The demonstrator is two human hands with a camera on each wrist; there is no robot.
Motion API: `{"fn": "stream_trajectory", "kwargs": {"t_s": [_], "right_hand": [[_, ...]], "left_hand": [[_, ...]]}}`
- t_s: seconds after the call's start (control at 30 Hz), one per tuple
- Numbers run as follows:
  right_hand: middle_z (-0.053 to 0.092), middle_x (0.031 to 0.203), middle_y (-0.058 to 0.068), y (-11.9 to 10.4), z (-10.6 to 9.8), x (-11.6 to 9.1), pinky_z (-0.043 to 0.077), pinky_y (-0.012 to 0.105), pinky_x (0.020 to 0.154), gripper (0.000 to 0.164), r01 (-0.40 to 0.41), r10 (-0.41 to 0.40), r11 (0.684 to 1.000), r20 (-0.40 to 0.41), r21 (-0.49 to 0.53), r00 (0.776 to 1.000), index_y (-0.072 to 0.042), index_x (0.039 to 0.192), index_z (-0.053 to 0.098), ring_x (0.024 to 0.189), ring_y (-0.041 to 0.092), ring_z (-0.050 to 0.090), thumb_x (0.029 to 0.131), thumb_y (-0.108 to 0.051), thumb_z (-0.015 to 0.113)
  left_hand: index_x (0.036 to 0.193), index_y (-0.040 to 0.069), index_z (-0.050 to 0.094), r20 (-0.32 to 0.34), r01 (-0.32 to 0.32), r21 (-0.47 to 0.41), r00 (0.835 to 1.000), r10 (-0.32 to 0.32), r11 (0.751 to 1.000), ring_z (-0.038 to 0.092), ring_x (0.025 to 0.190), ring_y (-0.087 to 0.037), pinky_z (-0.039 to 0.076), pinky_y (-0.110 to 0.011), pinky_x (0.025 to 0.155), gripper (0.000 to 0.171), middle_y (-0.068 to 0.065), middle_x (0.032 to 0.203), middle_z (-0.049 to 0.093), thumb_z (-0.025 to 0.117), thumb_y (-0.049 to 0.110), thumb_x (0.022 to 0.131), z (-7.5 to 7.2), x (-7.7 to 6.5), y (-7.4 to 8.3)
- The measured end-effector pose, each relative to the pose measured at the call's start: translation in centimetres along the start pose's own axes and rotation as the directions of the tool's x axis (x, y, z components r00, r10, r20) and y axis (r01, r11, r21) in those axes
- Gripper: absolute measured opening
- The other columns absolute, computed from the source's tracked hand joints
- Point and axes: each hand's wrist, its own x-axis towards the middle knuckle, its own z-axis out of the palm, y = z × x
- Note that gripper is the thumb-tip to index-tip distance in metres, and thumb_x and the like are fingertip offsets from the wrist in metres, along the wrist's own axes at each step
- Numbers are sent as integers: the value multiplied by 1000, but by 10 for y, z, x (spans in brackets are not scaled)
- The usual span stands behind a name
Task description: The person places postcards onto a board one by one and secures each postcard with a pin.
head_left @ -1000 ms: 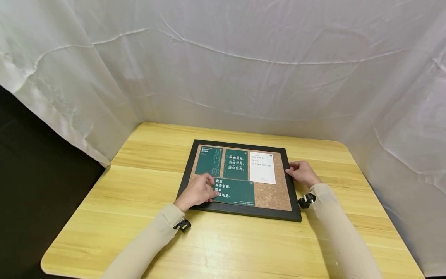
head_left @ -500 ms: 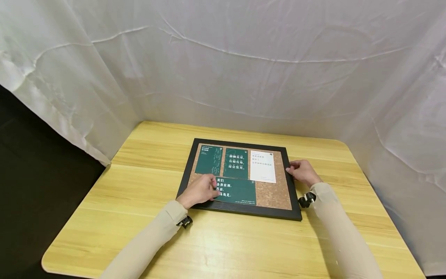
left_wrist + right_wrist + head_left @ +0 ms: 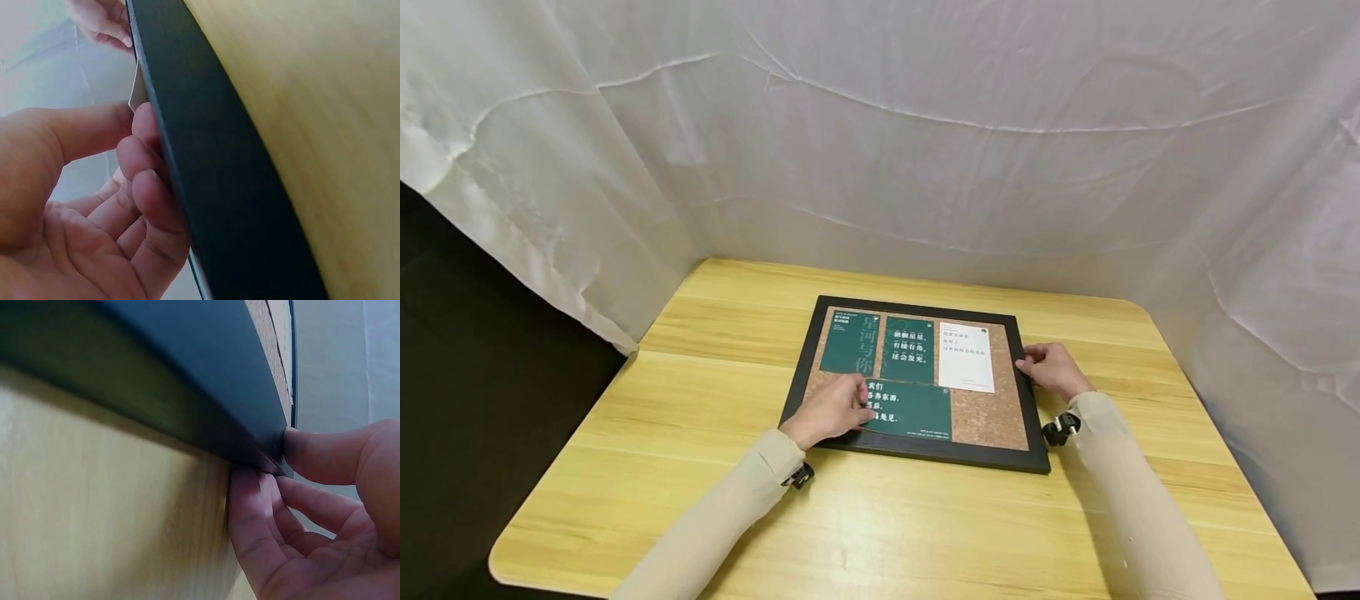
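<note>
A cork board (image 3: pixel 988 419) in a black frame (image 3: pixel 917 447) lies flat on the table. Over its lower left part is a green card (image 3: pixel 917 408) with white writing, set lengthwise. My left hand (image 3: pixel 829 410) pinches that card's left end between thumb and fingers; the left wrist view shows the card's edge (image 3: pixel 137 90) bent up slightly from the board. At the right side of the frame, my right hand (image 3: pixel 1054 371) holds the border, its thumb (image 3: pixel 322 453) on top and fingers (image 3: pixel 253 515) against the outer side near the tabletop.
Along the board's upper part lie two upright green cards (image 3: pixel 848 343) and a white card (image 3: pixel 966 358) in a row. The wooden table (image 3: pixel 700 417) extends around the frame. A pale curtain (image 3: pixel 910 167) hangs behind and at both sides.
My left hand has shifted slightly right, and the lower green card moved a little right and up with it. My right hand has stayed at the frame's right side.
</note>
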Motion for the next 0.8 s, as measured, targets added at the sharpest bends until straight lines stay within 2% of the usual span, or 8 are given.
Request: {"fn": "stream_trajectory", "kwargs": {"t_s": [0.23, 0.4, 0.5, 0.6, 0.73, 0.8], "right_hand": [[62, 112, 19, 1, 1, 1, 52, 23, 72, 47, 27, -27, 1000, -11, -1, 1000, 14, 142, 51, 94, 22, 58, 105, -14, 59], [61, 114, 20, 1, 0, 1, 52, 23, 74, 49, 24, -24, 1000, -4, 1, 1000, 15, 143, 50, 95, 23, 58, 105, -15, 58], [61, 115, 20, 1, 0, 1, 53, 24, 74, 50, 17, -17, 1000, -2, -1, 1000, 14, 144, 49, 96, 23, 58, 105, -16, 58], [61, 116, 21, 1, 0, 0, 52, 24, 75, 50, 12, -12, 1000, -1, -2, 1000, 14, 145, 49, 96, 23, 58, 106, -16, 58], [60, 120, 22, 0, 0, 0, 53, 24, 77, 52, -8, 8, 1000, 3, -2, 1000, 13, 146, 47, 97, 24, 58, 106, -19, 57], [60, 122, 23, 0, 0, 0, 54, 24, 78, 53, -13, 13, 1000, 4, -4, 1000, 13, 147, 47, 98, 25, 59, 106, -19, 57]], "left_hand": [[98, 7, 63, -16, -33, 59, 999, 34, 998, 59, 58, -10, 46, -25, 53, 17, 0, 70, 63, 78, 14, 93, 0, 0, -1], [111, 6, 68, -19, -68, 119, 997, 71, 991, 56, 62, -10, 47, -26, 59, 25, 3, 74, 62, 79, 20, 93, -1, 1, -6], [118, 5, 72, -31, -127, 200, 990, 136, 971, 55, 74, -12, 49, -30, 73, 33, 1, 83, 62, 80, 25, 92, -1, 2, -9], [118, 7, 76, -29, -193, 294, 977, 211, 936, 53, 93, -18, 45, -38, 89, 34, -3, 101, 64, 81, 29, 92, -3, 2, -11], [122, 8, 76, 32, -264, 349, 962, 270, 899, 55, 114, -29, 43, -48, 101, 34, -9, 129, 65, 78, 28, 94, -9, -1, -13], [128, 8, 73, 69, -288, 353, 957, 283, 890, 54, 122, -33, 43, -52, 104, 38, -11, 138, 63, 76, 27, 96, -13, -3, -14]]}}
